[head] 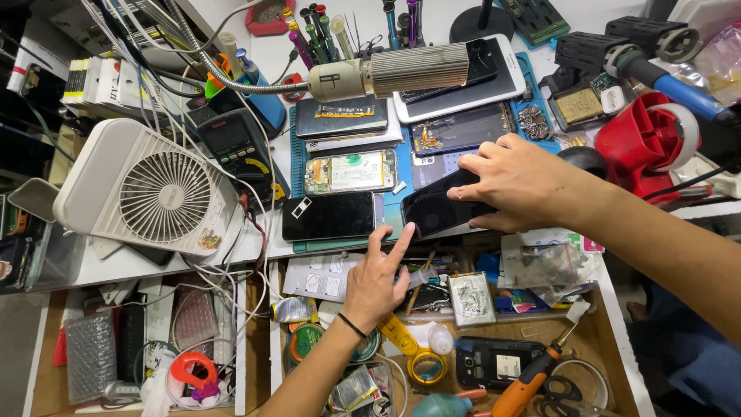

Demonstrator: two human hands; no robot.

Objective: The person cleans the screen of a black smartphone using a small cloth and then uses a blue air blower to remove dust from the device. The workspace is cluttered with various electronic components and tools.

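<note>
Head view: my right hand (515, 179) grasps the black phone (441, 207) lying on the blue mat (297, 166) on the counter (266, 58). Left hand (376, 279) released, forefinger touching its near edge. I advise steady pressure, slow lift.

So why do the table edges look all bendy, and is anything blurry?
Head view: the wide lens bows the white table edges and stretches the right hand and its arm near the frame's side; light is bright and even, with soft glare on the black phone; the left hand looks sharp, and only far corners go slightly soft.
</note>
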